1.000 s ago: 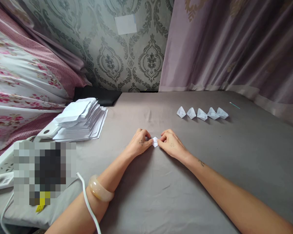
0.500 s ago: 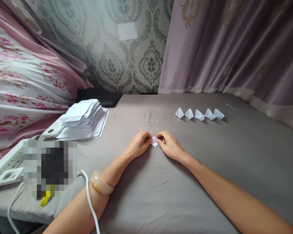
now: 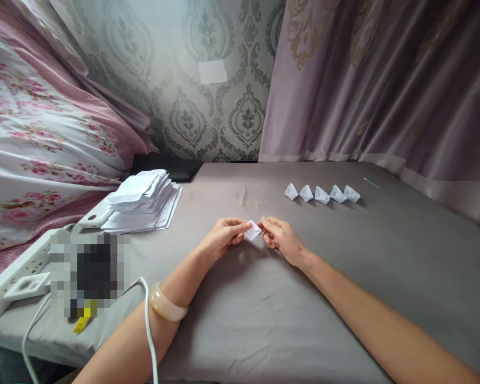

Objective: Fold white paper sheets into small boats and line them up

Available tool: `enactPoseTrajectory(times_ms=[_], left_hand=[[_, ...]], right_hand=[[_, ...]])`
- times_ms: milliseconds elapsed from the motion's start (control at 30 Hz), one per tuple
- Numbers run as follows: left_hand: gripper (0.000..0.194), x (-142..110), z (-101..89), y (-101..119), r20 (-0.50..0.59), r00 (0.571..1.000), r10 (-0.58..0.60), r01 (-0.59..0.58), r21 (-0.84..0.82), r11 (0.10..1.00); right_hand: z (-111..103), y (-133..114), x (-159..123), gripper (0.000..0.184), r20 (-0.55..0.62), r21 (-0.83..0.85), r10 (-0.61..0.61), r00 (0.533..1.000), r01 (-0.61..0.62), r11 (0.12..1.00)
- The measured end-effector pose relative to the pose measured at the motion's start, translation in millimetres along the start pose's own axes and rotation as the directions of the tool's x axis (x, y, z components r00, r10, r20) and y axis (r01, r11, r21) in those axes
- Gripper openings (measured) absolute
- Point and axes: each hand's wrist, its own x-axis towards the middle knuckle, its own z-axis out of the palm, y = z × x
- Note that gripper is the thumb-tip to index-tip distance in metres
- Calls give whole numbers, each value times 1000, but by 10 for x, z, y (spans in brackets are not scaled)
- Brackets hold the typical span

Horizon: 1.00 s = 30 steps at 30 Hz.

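The person's left hand (image 3: 224, 234) reaches in from the lower left, its forearm slanting up to a bent wrist, with the thumb laid on top and the fingers curled beneath. Thumb and fingers pinch the left corner of a small folded square of white paper (image 3: 253, 231), which sits between the two hands over the middle of the grey cloth (image 3: 240, 330), turned cornerwise. The right hand (image 3: 282, 239) comes from the lower right, forearm nearly straight, fingers bent inward and thumb and forefinger drawn close at the paper's right corner; whether they grip it or merely lie beside it cannot be told. The left fingertips are hidden behind the paper, and its finer creases are too small to read. Both forearms are cut off by the lower edge. A white cable (image 3: 149, 325) crosses the left forearm near a pale bangle (image 3: 166, 304), covering a strip of skin. Farther left, a pixelated patch masks a dark object, leaving only a yellow end (image 3: 80, 324) clear.
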Motion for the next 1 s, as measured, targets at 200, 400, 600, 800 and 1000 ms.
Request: enactPoseTrajectory(times_ms=[200, 400, 600, 800, 1000], left_hand=[[34, 7, -7, -8, -23, 1000, -1, 0, -47, 999], [34, 40, 31, -65, -65, 997, 48, -50, -39, 998], [34, 84, 82, -70, -48, 999, -10, -7, -354, 935], [30, 58, 142, -44, -128, 992, 24, -75, -416, 906], [22, 25, 104, -20, -199, 979, 50, -127, -396, 910]], right_hand=[[17, -21, -37, 38, 61, -73, -5, 998, 9, 997], [63, 16, -14, 36, 2, -166, -64, 998, 64, 984], [89, 85, 62, 39, -217, -90, -152, 964, 135, 987], [123, 65, 31, 40, -236, 58, -92, 967, 108, 992], [174, 54, -13, 37, -136, 62, -99, 986, 108, 992]])
